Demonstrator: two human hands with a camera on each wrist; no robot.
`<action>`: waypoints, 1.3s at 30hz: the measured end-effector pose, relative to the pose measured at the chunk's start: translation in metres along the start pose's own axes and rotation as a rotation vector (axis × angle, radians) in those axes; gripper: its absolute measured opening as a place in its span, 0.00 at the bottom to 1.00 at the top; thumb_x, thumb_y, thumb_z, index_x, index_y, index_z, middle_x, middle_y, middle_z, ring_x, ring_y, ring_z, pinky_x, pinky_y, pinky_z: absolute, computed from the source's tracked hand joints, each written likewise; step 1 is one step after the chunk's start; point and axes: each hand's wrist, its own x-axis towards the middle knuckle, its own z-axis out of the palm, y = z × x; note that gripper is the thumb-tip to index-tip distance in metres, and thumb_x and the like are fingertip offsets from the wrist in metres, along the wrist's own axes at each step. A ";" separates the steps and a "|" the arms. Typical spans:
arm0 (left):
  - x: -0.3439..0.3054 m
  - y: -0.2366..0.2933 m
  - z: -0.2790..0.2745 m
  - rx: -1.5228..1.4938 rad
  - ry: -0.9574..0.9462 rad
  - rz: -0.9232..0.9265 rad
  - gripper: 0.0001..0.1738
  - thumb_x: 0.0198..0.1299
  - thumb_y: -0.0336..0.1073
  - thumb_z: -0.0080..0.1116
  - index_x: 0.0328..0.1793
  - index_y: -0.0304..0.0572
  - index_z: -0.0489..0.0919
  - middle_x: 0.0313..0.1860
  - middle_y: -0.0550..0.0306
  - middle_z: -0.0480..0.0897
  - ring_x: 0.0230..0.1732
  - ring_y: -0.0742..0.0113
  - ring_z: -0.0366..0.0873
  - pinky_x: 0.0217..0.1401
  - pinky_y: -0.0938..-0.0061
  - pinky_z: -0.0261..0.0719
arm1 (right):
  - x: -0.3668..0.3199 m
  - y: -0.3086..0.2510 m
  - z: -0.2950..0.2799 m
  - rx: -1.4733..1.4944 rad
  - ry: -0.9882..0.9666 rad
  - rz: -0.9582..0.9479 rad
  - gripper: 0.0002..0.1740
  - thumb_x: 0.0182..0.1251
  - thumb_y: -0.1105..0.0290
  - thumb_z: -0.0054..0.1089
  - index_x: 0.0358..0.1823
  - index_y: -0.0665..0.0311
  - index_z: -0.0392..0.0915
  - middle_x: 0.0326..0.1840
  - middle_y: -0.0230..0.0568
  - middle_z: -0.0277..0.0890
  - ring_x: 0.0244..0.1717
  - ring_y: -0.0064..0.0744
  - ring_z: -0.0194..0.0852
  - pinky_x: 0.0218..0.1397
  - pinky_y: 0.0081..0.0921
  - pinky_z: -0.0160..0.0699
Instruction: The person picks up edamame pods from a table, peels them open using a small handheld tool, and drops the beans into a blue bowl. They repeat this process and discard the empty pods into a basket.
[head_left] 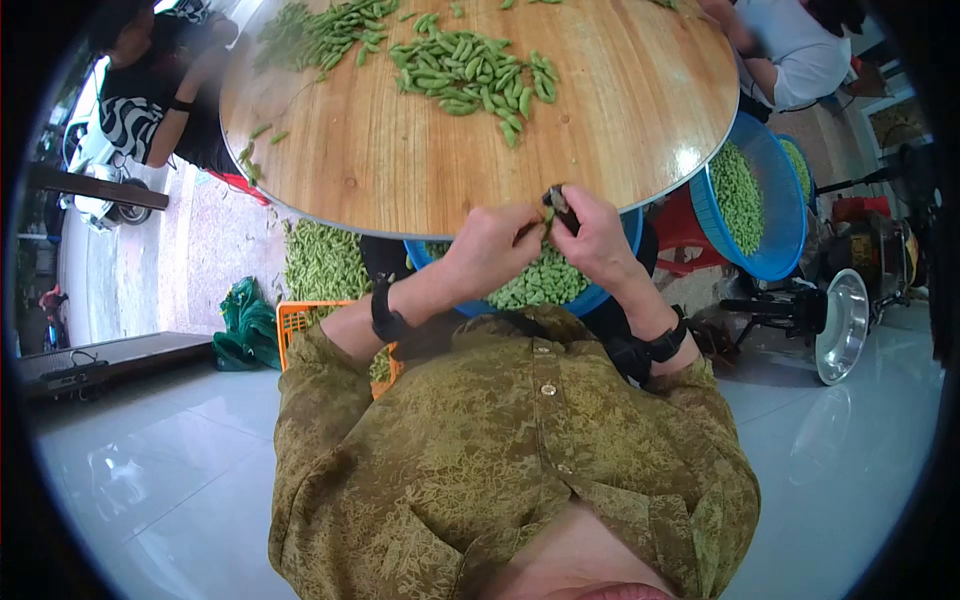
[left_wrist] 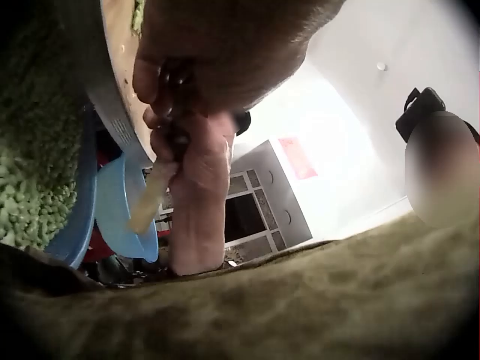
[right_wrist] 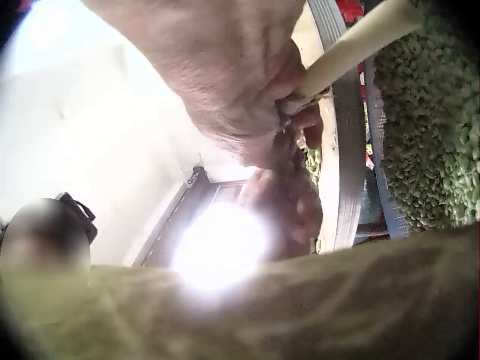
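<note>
Over the near edge of the round wooden table point(head_left: 420, 180), both hands meet at their fingertips. My left hand point(head_left: 490, 245) pinches a small green bean pod point(head_left: 548, 214), partly hidden by the fingers. Curled fingers of my right hand point(head_left: 597, 238) hold a pale, stick-like handle point(right_wrist: 360, 52) that sticks out of the fist. A dark piece point(head_left: 558, 200) shows at the right fingertips beside the pod; I cannot tell whether it belongs to the handle. Below the hands sits a blue basin point(head_left: 625, 232) of shelled green beans point(head_left: 540, 280).
Piles of pods point(head_left: 465, 70) lie on the table. At right stand another blue basin point(head_left: 785, 250) of beans and a metal bowl point(head_left: 842, 325). An orange basket point(head_left: 295, 320) and a green bag point(head_left: 248, 325) are at left. Two other people sit at the table.
</note>
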 end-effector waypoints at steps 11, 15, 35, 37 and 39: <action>-0.017 -0.006 0.007 -0.028 -0.058 -0.127 0.08 0.50 0.26 0.51 0.36 0.31 0.76 0.25 0.38 0.76 0.26 0.52 0.77 0.31 0.65 0.74 | -0.014 -0.016 -0.003 -0.032 -0.095 -0.174 0.09 0.52 0.79 0.57 0.32 0.68 0.67 0.28 0.51 0.65 0.30 0.55 0.69 0.30 0.41 0.69; -0.021 -0.023 0.025 -0.086 -0.059 -0.053 0.14 0.47 0.23 0.54 0.43 0.32 0.76 0.28 0.37 0.77 0.27 0.49 0.76 0.34 0.63 0.74 | -0.023 -0.013 0.006 -0.033 -0.071 -0.249 0.09 0.50 0.80 0.59 0.28 0.67 0.66 0.24 0.48 0.62 0.24 0.49 0.66 0.26 0.37 0.65; -0.036 -0.026 -0.108 0.491 0.165 0.143 0.07 0.54 0.26 0.58 0.39 0.38 0.81 0.33 0.46 0.80 0.37 0.50 0.79 0.41 0.61 0.76 | -0.028 -0.003 0.003 0.197 -0.169 0.058 0.10 0.54 0.76 0.64 0.29 0.69 0.70 0.25 0.46 0.71 0.22 0.42 0.70 0.26 0.31 0.69; -0.025 -0.027 -0.136 1.050 0.205 -0.029 0.07 0.54 0.27 0.57 0.40 0.38 0.81 0.37 0.45 0.79 0.43 0.50 0.76 0.44 0.58 0.74 | -0.025 0.004 0.007 0.080 -0.065 -0.258 0.11 0.55 0.75 0.66 0.29 0.70 0.70 0.25 0.45 0.71 0.21 0.42 0.69 0.25 0.30 0.67; -0.006 -0.044 -0.136 0.904 0.224 0.017 0.07 0.55 0.28 0.56 0.40 0.38 0.80 0.38 0.44 0.78 0.45 0.49 0.75 0.46 0.58 0.73 | -0.025 0.005 0.006 0.090 -0.117 -0.234 0.11 0.56 0.74 0.66 0.31 0.69 0.71 0.26 0.46 0.71 0.23 0.43 0.69 0.26 0.30 0.67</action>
